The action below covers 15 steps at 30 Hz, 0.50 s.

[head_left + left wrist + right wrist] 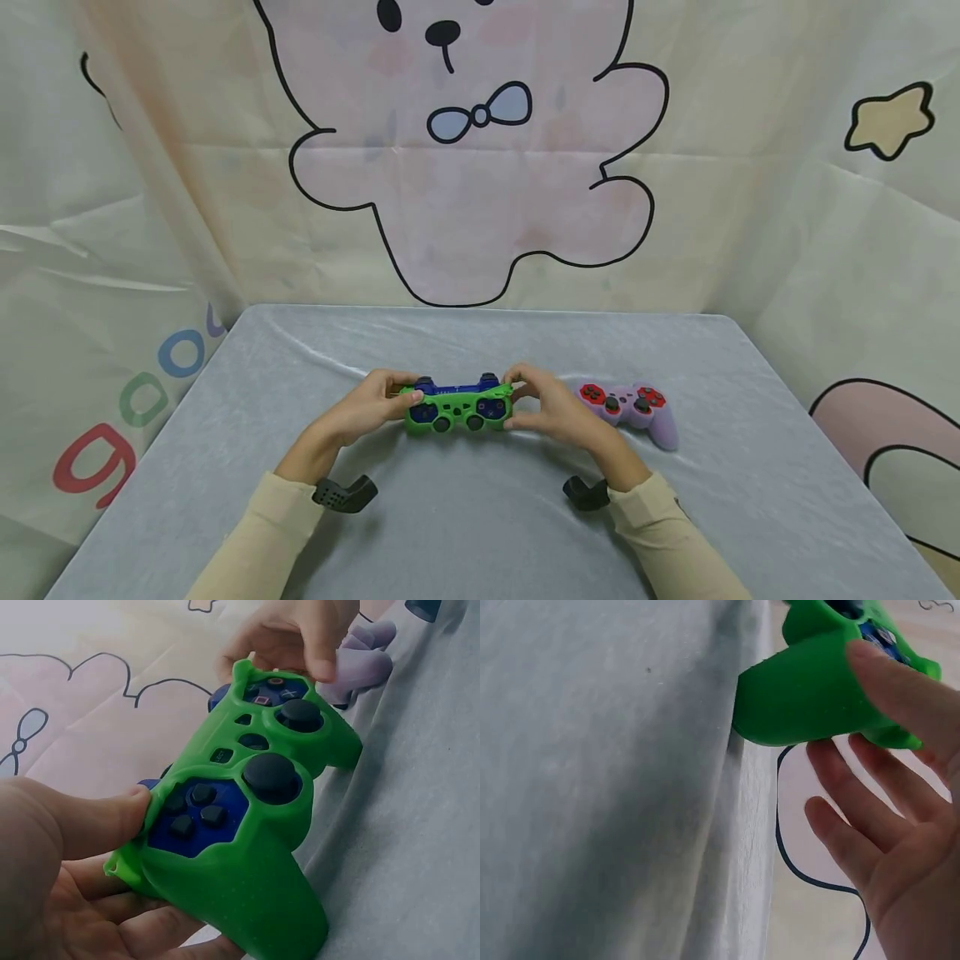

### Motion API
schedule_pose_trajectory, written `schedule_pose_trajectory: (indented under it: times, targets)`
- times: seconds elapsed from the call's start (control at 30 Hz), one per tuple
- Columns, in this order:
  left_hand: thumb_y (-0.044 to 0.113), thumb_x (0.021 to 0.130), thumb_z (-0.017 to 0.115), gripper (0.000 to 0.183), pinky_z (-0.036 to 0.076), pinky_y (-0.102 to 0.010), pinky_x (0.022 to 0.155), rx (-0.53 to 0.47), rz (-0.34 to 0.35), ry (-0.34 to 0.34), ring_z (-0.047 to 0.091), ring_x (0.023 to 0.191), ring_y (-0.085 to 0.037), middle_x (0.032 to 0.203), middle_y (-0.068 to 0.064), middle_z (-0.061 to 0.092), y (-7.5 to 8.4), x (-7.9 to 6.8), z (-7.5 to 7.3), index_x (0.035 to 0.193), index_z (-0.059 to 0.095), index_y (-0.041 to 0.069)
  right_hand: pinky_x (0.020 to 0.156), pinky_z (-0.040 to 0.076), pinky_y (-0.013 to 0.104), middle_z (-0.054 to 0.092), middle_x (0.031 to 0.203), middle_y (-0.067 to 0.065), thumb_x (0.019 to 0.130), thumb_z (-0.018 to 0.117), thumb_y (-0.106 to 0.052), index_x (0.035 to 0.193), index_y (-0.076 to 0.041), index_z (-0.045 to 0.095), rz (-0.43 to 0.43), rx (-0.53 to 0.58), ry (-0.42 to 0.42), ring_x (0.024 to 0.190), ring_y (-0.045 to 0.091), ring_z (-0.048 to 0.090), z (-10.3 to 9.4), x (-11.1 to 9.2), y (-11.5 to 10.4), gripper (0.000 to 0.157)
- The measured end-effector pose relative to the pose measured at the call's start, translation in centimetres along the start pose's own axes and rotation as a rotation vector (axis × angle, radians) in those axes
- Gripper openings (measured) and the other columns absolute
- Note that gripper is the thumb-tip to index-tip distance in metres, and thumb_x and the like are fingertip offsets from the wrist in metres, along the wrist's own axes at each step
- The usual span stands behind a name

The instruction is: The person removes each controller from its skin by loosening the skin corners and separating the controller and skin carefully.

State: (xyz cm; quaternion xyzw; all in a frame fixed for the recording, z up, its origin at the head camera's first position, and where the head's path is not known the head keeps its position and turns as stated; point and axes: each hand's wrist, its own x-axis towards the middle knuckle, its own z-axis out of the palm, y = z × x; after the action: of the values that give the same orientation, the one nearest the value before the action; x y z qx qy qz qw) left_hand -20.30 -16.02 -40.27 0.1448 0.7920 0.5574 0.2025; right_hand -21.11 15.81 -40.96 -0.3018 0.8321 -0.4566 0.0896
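Head cam: blue controller (pixel 492 408) in a green rubber cover (pixel 458 403) is mid-table, btwn the L hand (pixel 367 404) and R hand (pixel 551 410), buttons tipped toward the wearer. Both hands have hold of it, one per end: L thumb (pixel 109 825) presses the front edge by the arrow pad w/ fingers curled in behind/under; R thumb (pixel 900 686) is on the front of the R grip, a finger or two on the back, so a light pinch. R lower fingers are off it, in the air; R index mostly hidden, can't tell its exact contact. Held by the ends prob. b/c that keeps the face in sight & lets thumbs work the cover's edges; tilt likely for the same reason. Blue shows along the top, & a green tab pokes out by the L fingers, so the cover may not sit fully there. Relative to fingers: body lies btwn thumbs (front) & fingertips (back), grips pointing down near the cloth (pixel 450 517); can't tell if touching. Purple controller (pixel 628 402) lies on the cloth just past the R hand, not held, prob. set aside for elbow room.
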Motion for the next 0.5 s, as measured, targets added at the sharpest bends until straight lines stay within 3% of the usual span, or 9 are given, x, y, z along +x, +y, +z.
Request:
schedule_pose_trajectory:
  times: [0.17, 0.37, 0.5]
  targets:
    - [0.019, 0.106, 0.053, 0.054, 0.051, -0.046, 0.105, 0.005, -0.007, 0.013, 0.064, 0.121, -0.027, 0.139, -0.029, 0.058, -0.08, 0.05, 0.07, 0.146, 0.041, -0.014, 0.093, 0.057, 0.049, 0.062, 0.12, 0.014, 0.082, 0.08, 0.002, 0.116, -0.008, 0.054, -0.051, -0.099, 0.019, 0.108, 0.034, 0.07, 0.52, 0.19, -0.03, 0.044]
    - [0.022, 0.105, 0.055, 0.056, 0.052, -0.045, 0.104, 0.023, -0.026, 0.033, 0.06, 0.127, -0.031, 0.146, -0.029, 0.052, 0.07, 0.17, 0.25, 0.147, 0.041, -0.012, 0.089, 0.059, 0.046, 0.063, 0.114, 0.012, 0.08, 0.08, 0.005, 0.106, -0.009, 0.054, -0.05, -0.134, 0.046, 0.103, 0.034, 0.073, 0.8, 0.16, -0.02, 0.039]
    - [0.021, 0.106, 0.054, 0.054, 0.051, -0.046, 0.105, 0.016, -0.027, 0.036, 0.061, 0.126, -0.031, 0.144, -0.027, 0.055, -0.04, 0.12, 0.23, 0.147, 0.041, -0.011, 0.09, 0.058, 0.048, 0.065, 0.12, 0.017, 0.082, 0.079, 0.003, 0.113, -0.008, 0.052, -0.035, -0.151, 0.068, 0.105, 0.036, 0.073, 0.98, 0.18, 0.09, 0.042]
